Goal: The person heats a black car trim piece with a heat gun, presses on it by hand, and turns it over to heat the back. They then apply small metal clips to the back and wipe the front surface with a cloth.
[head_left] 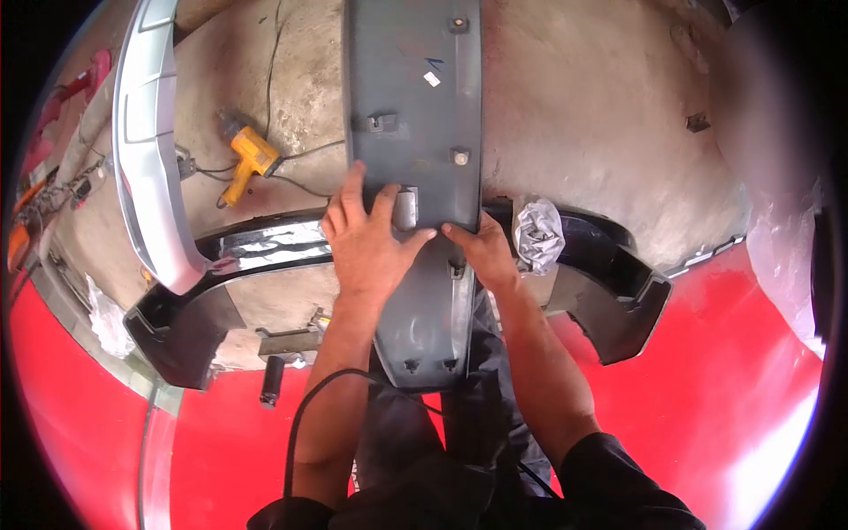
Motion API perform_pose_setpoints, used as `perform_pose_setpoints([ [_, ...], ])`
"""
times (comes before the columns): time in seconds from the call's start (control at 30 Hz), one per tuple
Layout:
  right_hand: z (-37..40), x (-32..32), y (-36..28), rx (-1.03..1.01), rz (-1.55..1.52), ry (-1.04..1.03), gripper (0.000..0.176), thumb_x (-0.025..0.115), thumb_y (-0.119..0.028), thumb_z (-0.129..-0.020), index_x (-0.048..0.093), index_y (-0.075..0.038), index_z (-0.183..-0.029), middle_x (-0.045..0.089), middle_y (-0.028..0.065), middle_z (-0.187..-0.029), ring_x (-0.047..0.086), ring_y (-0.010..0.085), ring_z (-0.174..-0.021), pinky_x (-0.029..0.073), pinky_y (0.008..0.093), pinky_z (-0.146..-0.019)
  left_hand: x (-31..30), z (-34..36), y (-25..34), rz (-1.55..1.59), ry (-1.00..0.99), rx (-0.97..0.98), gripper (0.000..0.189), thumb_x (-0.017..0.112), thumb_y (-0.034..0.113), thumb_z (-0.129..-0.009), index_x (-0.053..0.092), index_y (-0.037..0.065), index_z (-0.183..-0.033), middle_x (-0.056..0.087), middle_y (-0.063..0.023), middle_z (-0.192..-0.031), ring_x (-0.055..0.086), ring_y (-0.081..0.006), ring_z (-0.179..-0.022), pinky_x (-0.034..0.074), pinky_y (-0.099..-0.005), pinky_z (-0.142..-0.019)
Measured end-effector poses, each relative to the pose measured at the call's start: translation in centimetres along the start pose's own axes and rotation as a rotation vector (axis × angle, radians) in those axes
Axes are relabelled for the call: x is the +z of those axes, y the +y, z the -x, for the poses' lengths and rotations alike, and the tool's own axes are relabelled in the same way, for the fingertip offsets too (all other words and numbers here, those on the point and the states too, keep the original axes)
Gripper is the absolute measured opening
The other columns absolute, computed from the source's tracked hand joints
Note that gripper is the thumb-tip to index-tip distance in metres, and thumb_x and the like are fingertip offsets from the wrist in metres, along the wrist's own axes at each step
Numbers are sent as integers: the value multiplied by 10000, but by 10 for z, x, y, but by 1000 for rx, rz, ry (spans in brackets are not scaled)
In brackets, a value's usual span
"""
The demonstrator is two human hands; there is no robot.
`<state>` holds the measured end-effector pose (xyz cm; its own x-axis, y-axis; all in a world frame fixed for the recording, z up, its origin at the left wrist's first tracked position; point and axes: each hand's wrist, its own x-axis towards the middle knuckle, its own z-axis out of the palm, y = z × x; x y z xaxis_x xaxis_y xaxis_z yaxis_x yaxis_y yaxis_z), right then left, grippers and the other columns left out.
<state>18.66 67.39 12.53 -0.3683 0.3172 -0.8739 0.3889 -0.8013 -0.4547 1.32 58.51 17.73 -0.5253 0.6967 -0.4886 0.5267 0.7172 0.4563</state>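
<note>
A long dark grey plastic panel [415,97] runs from the top of the view down to my legs, its inner side with clips facing up. My left hand [369,231] lies on it, fingers spread and thumb pointing right. Beside its index finger sits a small silver-grey patch [406,210], perhaps tape or a pad. My right hand [484,252] grips the panel's right edge, thumb pressed on top and the other fingers hidden below. Both thumbs are close together near the panel's middle.
Under the panel lies a curved black bumper [609,265], with crumpled silver plastic [539,235] on it. A silver trim piece [146,132] stands at left. A yellow corded heat gun [251,159] rests on the concrete floor. A black cable [305,406] crosses my left forearm.
</note>
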Motion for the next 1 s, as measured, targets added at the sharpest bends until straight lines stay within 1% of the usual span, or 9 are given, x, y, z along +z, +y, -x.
perform_pose_setpoints([
  [0.07,3,2,-7,0,-27,-15,310,706,-83,-935,643,3,-1226,714,45,-1102,627,119,-989,502,284,-870,9,1,5,-207,0,59,669,885,301,-721,599,80,-1284,449,-108,-1450,468,-334,-1256,368,-450,-1034],
  [0.17,0,1,0,-14,-78,-46,276,677,-70,-956,645,2,-1221,704,31,-1095,613,106,-968,496,274,-852,9,-4,-2,-224,-10,159,653,898,282,-687,601,64,-1226,505,-103,-1401,478,-307,-1254,374,-454,-1026],
  [0.2,-1,-1,6,-22,-104,-63,276,679,-76,-957,645,1,-1220,703,30,-1085,610,106,-955,494,270,-845,5,-3,-5,-218,29,156,615,903,258,-660,607,57,-1160,561,-111,-1332,524,-303,-1195,383,-453,-1019],
  [0.33,0,-2,9,2,-89,-55,268,672,-81,-964,645,-4,-1219,702,28,-1075,601,100,-946,484,264,-850,-20,5,-18,-155,133,95,626,896,209,-666,558,43,-1166,598,-139,-1218,573,-352,-1104,415,-474,-989],
  [0.57,4,1,-3,-17,-24,-54,303,660,-81,-971,633,7,-1259,709,46,-1085,604,114,-975,483,279,-891,-19,-24,-30,-144,-60,425,673,883,155,-674,493,55,-1213,587,-158,-1198,575,-375,-1107,433,-481,-965],
  [0.7,3,-1,4,-14,-61,-62,306,651,-82,-974,631,13,-1265,711,56,-1076,604,115,-978,483,278,-908,-12,-35,-21,-189,-138,346,680,858,172,-705,487,53,-1263,581,-167,-1209,575,-373,-1129,450,-488,-983],
  [0.83,3,-3,4,0,-67,-86,298,645,-77,-975,635,14,-1258,708,58,-1066,602,115,-971,483,282,-904,-2,-31,-22,-227,-179,406,656,846,184,-727,499,51,-1268,573,-166,-1213,573,-380,-1127,463,-482,-989],
  [0.9,4,-5,-4,90,-8,-79,294,645,-84,-972,642,14,-1249,706,59,-1057,598,114,-961,482,285,-887,2,-29,-20,-217,-223,322,616,848,191,-730,520,36,-1229,560,-173,-1198,571,-383,-1122,466,-470,-989],
  [1.0,-2,-7,15,30,-88,-108,295,648,-95,-965,648,16,-1238,701,48,-1037,585,111,-936,481,288,-857,3,-33,-14,-266,-267,332,606,848,198,-733,522,4,-1206,545,-186,-1177,564,-383,-1122,466,-458,-994],
])
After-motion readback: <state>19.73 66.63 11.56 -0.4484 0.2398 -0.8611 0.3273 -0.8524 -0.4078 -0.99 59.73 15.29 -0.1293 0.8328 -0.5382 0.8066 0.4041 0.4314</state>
